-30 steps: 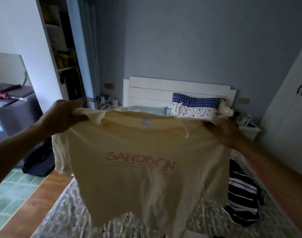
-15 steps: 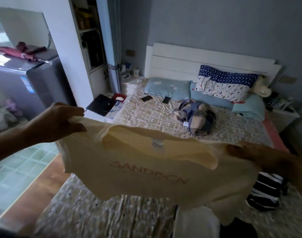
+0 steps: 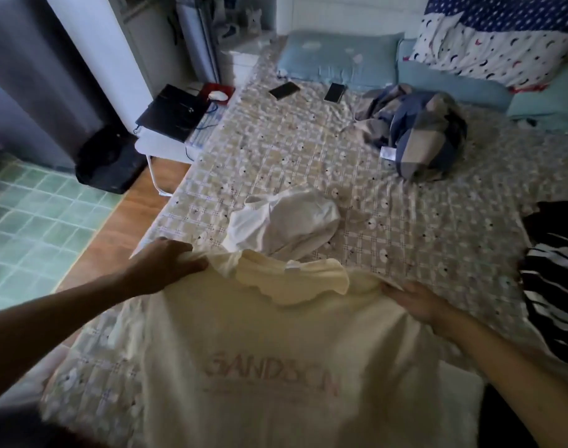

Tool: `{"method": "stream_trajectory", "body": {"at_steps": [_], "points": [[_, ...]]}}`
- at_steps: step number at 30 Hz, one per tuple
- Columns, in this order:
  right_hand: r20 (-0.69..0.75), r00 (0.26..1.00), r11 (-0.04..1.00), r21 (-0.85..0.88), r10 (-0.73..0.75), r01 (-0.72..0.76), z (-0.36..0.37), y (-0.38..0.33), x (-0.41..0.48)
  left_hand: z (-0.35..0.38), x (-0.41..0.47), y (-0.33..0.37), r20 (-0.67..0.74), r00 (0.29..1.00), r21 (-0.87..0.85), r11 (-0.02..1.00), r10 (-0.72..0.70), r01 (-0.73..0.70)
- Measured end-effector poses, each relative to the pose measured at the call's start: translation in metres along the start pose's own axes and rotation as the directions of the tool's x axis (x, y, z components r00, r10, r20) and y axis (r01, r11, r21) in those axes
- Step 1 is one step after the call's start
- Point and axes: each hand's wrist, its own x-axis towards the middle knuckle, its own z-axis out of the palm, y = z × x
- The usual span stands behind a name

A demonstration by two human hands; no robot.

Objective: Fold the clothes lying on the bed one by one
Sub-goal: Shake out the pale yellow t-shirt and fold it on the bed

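Bed [image 3: 308, 150]: checked sheet with small printed figures. It fills most of the head view, with the pillows at the far end.

Cream T-shirt [image 3: 276, 350]: spread across the near end of the bed in front of you. The pink lettering faces up and the collar points toward the pillows. The collar sags in a loose fold between your two hands. The lower hem is blurred and runs out of view, so I cannot tell whether all of it lies flat.

Striped garment [image 3: 554, 286]: black and white, bunched at the right edge of the bed, apart from the T-shirt.

Plaid garment [image 3: 418, 124]: blue and grey, crumpled far right, near the pillows.

White garment [image 3: 286, 221]: crumpled mid-bed, just beyond the T-shirt collar and touching or overlapping its edge.

Light blue pillow [image 3: 337, 56] at the head of the bed. The star-and-moon pillow [image 3: 496, 43] is to its right.

Laptop [image 3: 172, 111]: dark and closed, on a low white counter left of the bed.

Your left hand [image 3: 160, 266]: its fingers [image 3: 195, 265] are clenched on the T-shirt's left shoulder.

Your right hand [image 3: 415, 302]: its fingers [image 3: 392, 289] are grasping the right shoulder.

Two phones [image 3: 284, 90] lie face up, just in front of the blue pillow.
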Motion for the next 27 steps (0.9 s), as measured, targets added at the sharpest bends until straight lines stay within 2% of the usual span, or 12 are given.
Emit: {"method": "stream_trajectory", "body": {"at_steps": [2, 3, 5, 8, 10, 12, 14, 16, 18, 21, 23, 27], "points": [[-0.045, 0.999, 0.998, -0.062, -0.013, 0.010, 0.021, 0.021, 0.054, 0.050, 0.037, -0.016, 0.059, 0.992, 0.038, 0.994, -0.108, 0.106], [-0.069, 0.997, 0.995, -0.098, -0.017, 0.010, 0.027, 0.029, 0.079, 0.075, 0.054, -0.021, 0.036, 0.993, 0.049, 0.993, -0.108, 0.106], [-0.135, 0.991, 0.991, -0.136, -0.021, 0.003, 0.032, 0.036, 0.125, 0.110, 0.086, -0.034, 0.000, 0.980, 0.081, 0.977, -0.198, 0.197], [-0.233, 0.970, 0.977, -0.210, -0.075, 0.026, 0.036, 0.046, 0.187, 0.154, 0.126, -0.046, -0.054, 0.959, 0.224, 0.933, -0.277, 0.282], [-0.280, 0.954, 0.974, -0.221, -0.105, 0.042, 0.040, 0.057, 0.218, 0.183, 0.140, -0.045, -0.147, 0.945, 0.299, 0.898, -0.291, 0.323], [-0.267, 0.959, 0.982, -0.180, -0.098, 0.051, 0.046, 0.075, 0.240, 0.212, 0.140, -0.032, -0.263, 0.949, 0.298, 0.921, -0.176, 0.253], [-0.188, 0.982, 0.997, -0.078, -0.034, 0.019, 0.051, 0.099, 0.247, 0.245, 0.132, -0.005, -0.255, 0.964, 0.262, 0.965, 0.068, 0.001], [-0.074, 0.997, 1.000, -0.012, 0.006, -0.007, 0.052, 0.124, 0.242, 0.282, 0.118, 0.029, -0.139, 0.940, 0.190, 0.940, 0.310, -0.282], [0.054, 0.998, 0.995, 0.088, 0.044, -0.049, 0.049, 0.148, 0.231, 0.317, 0.105, 0.063, -0.003, 0.904, 0.114, 0.898, 0.428, -0.425], [0.296, 0.944, 0.961, 0.184, 0.147, -0.207, 0.040, 0.183, 0.216, 0.360, 0.092, 0.113, 0.130, 0.903, 0.014, 0.910, 0.409, -0.414], [0.409, 0.896, 0.972, 0.075, 0.173, -0.221, 0.033, 0.195, 0.207, 0.380, 0.092, 0.139, 0.169, 0.914, -0.033, 0.929, 0.369, -0.368], [0.448, 0.861, 0.971, -0.128, 0.239, -0.202, 0.004, 0.192, 0.194, 0.405, 0.101, 0.162, 0.276, 0.919, 0.004, 0.956, 0.281, -0.293]]}}
